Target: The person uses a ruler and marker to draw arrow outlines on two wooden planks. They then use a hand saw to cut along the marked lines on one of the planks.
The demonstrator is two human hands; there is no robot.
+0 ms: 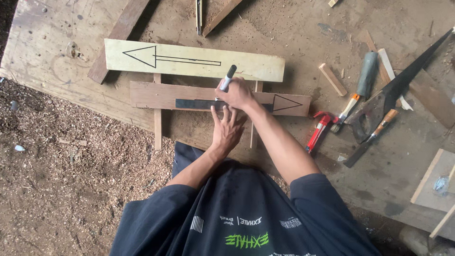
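Two hands work the near wooden board [156, 95] on the tabletop [47, 47]: right hand [237, 92] grips a marker [228, 78], left hand [227, 128] lies flat, steadying. Firm pressure should keep the arrow's fill even.

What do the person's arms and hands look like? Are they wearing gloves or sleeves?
No gloves: the left hand and right hand are bare. No watch or rings show. The forearms are bare too. Short, dark navy T-shirt sleeves end about the elbows.
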